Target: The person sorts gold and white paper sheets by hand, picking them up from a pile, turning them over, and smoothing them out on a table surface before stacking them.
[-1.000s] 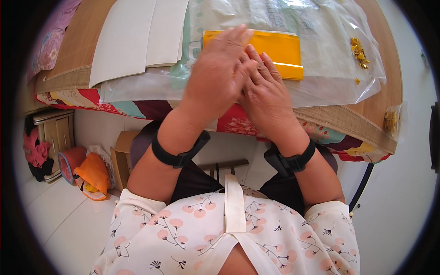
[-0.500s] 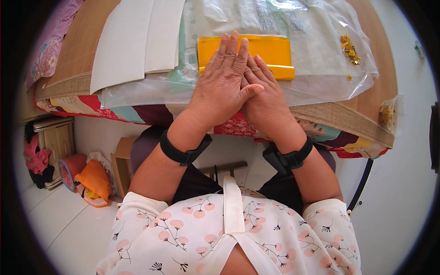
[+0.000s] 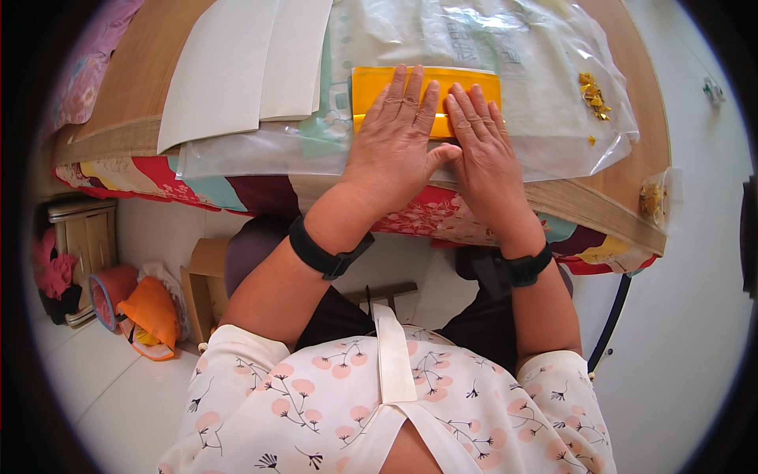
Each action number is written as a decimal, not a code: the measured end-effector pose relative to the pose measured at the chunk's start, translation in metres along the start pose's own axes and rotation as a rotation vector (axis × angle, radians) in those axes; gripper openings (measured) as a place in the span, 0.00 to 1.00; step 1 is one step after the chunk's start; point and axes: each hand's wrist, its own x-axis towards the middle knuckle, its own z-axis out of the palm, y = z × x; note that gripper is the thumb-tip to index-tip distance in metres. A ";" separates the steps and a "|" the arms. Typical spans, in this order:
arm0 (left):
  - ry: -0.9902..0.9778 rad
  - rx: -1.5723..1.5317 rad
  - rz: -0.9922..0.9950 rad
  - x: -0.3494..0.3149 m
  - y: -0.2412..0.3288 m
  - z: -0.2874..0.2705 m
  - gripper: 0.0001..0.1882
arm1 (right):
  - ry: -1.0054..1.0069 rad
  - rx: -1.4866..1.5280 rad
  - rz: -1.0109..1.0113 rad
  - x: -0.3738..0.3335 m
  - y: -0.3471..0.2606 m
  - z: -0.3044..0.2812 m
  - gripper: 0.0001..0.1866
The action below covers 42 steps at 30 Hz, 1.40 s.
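Observation:
A shiny gold foil sheet (image 3: 442, 77), folded along its near edge, lies flat on a clear plastic sheet (image 3: 545, 154). My left hand (image 3: 395, 138) rests flat over the left half of the foil, fingers stretched out and pointing away from me. Flat on the right half lies my right hand (image 3: 485, 154), its fingers extended too. My left thumb reaches across to the base of the right hand. Neither hand grips anything. The foil's near edge is partly hidden under the palms.
Overlapping white sheets (image 3: 229, 71) lie left of the foil. Gold foil scraps (image 3: 594, 99) sit at the plastic's right side. A small clear bag of gold bits (image 3: 654, 197) hangs at the bed's right edge. An orange bag (image 3: 154, 312) and pink bin (image 3: 106, 292) stand on the floor.
My hands were overlapping near the foil's middle. Now the right hand has slid right, off the left one, and both lie side by side on the foil. The view has shifted slightly.

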 end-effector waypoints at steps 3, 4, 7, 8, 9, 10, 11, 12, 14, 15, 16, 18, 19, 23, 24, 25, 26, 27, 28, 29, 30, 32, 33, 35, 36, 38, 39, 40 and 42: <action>-0.025 0.113 -0.016 0.000 0.001 0.003 0.44 | 0.023 -0.003 -0.001 -0.001 -0.002 0.001 0.28; -0.019 0.117 -0.011 0.000 0.000 0.004 0.43 | 0.033 0.037 0.003 0.000 -0.002 0.001 0.28; -0.003 0.118 -0.006 0.000 0.002 0.003 0.41 | 0.037 0.147 0.014 0.002 0.005 0.002 0.26; -0.007 0.125 -0.001 0.001 0.002 0.001 0.41 | 0.035 0.232 0.030 0.002 0.008 0.002 0.26; 0.003 0.122 0.005 0.001 0.003 0.001 0.41 | 0.041 0.222 0.028 0.003 0.010 0.002 0.26; 0.009 0.102 0.005 0.002 0.003 0.003 0.41 | 0.050 0.242 0.044 0.003 0.010 0.003 0.26; 0.015 0.080 0.004 0.002 0.003 0.004 0.42 | 0.056 0.261 0.060 0.005 0.010 0.005 0.26; 0.023 0.073 0.012 0.001 0.002 0.007 0.42 | 0.060 0.249 0.062 0.008 0.009 0.006 0.26; 0.066 0.008 0.001 -0.001 -0.002 0.010 0.41 | 0.088 0.203 0.062 0.017 0.003 0.012 0.27; 0.075 0.002 0.013 0.000 -0.002 0.010 0.41 | 0.096 0.189 0.065 0.022 0.001 0.015 0.27; 0.057 0.008 -0.004 0.000 -0.001 0.010 0.41 | 0.103 0.163 0.084 0.027 -0.003 0.018 0.29; 0.045 0.005 -0.011 0.001 0.002 0.007 0.41 | 0.082 0.163 0.115 0.037 -0.008 0.025 0.36; 0.028 0.027 -0.017 0.002 0.005 0.006 0.41 | 0.087 0.149 0.122 0.040 -0.012 0.029 0.36; -0.035 0.112 -0.046 0.005 0.003 0.007 0.42 | 0.039 0.080 0.198 0.048 -0.022 0.038 0.40; -0.035 0.104 -0.036 0.005 0.003 0.008 0.42 | 0.060 0.098 0.184 0.047 -0.019 0.041 0.40; -0.032 0.082 -0.038 0.005 0.002 0.008 0.41 | 0.081 0.117 0.169 0.045 -0.017 0.042 0.40; -0.031 0.068 -0.043 0.004 0.001 0.005 0.39 | 0.085 0.115 0.174 0.045 -0.016 0.041 0.40; -0.032 0.068 -0.037 0.002 0.000 0.003 0.39 | 0.078 0.090 0.167 0.045 -0.015 0.039 0.40; -0.026 0.074 0.003 0.000 -0.001 0.001 0.37 | 0.070 0.066 0.159 0.044 -0.014 0.038 0.40; -0.021 0.081 0.042 -0.001 -0.002 -0.001 0.36 | 0.073 0.065 0.163 0.044 -0.013 0.037 0.40; -0.021 0.081 0.047 -0.001 -0.004 -0.002 0.36 | 0.067 0.073 0.162 0.044 -0.012 0.037 0.39; -0.011 -0.021 0.069 -0.003 -0.008 -0.003 0.33 | 0.061 0.081 0.164 0.044 -0.011 0.035 0.39; -0.015 -0.022 0.071 -0.004 -0.009 -0.004 0.33 | 0.050 0.107 0.153 0.044 -0.011 0.034 0.39; 0.014 -0.148 0.062 -0.005 -0.011 -0.007 0.29 | 0.045 0.134 0.145 0.043 -0.008 0.033 0.38; 0.012 -0.147 0.067 -0.006 -0.016 -0.006 0.29 | 0.053 0.109 0.124 0.042 -0.005 0.034 0.37; 0.051 -0.251 0.101 -0.007 -0.026 0.000 0.24 | 0.063 0.084 0.107 0.041 -0.001 0.036 0.36; 0.047 -0.251 0.104 -0.008 -0.028 0.000 0.24 | 0.072 0.068 0.086 0.041 0.000 0.038 0.35; 0.074 -0.283 0.075 -0.008 -0.029 0.000 0.22 | 0.081 0.052 0.065 0.041 0.001 0.040 0.35; 0.099 -0.309 0.043 -0.009 -0.032 -0.003 0.20 | 0.091 0.091 0.062 0.041 -0.001 0.037 0.35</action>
